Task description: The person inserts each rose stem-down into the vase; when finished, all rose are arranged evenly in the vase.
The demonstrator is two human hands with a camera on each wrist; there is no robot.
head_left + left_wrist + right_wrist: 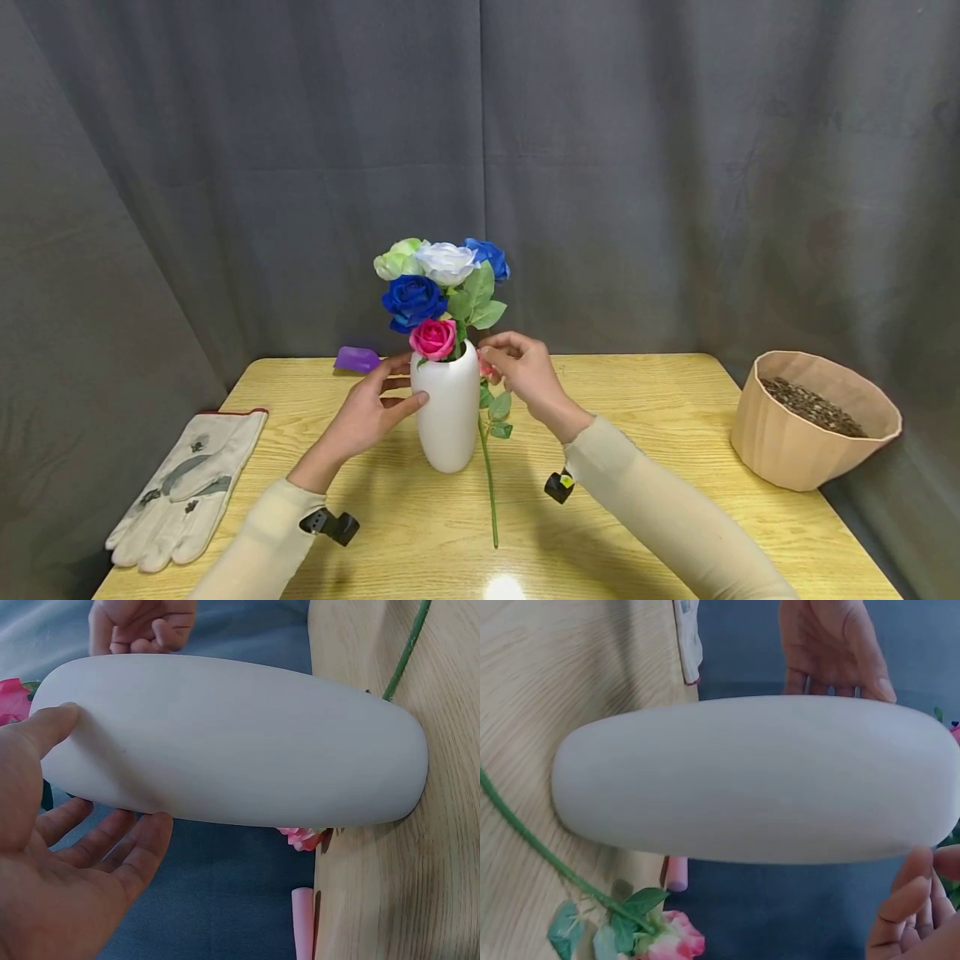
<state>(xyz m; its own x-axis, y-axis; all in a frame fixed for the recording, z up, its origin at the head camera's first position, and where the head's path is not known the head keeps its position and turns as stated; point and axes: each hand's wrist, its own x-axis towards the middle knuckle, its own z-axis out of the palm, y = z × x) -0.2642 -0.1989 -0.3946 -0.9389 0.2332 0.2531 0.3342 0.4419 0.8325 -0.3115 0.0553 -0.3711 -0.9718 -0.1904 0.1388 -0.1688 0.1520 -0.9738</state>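
A white vase (448, 417) stands upright on the table, holding several artificial roses: a pink rose (433, 339), a dark blue rose (414, 302), a white rose (447, 263), a light green one and another blue one. My left hand (375, 408) holds the vase's upper left side, thumb in front and fingers behind. Beside the rim on the other side is my right hand (525, 371), its fingers loosely bent and fingertips at the vase wall (765, 780); nothing shows in its grasp. Under it a pink rose with a green stem (489, 483) lies on the table, its bloom (676, 937) partly hidden in the head view.
A purple scoop (357, 359) lies at the back edge. White gloves (191, 492) rest at the left edge. A beige pot (787, 433) with dark brown granular material stands at the right. Behind the table (615, 500) hangs a grey curtain (600, 167).
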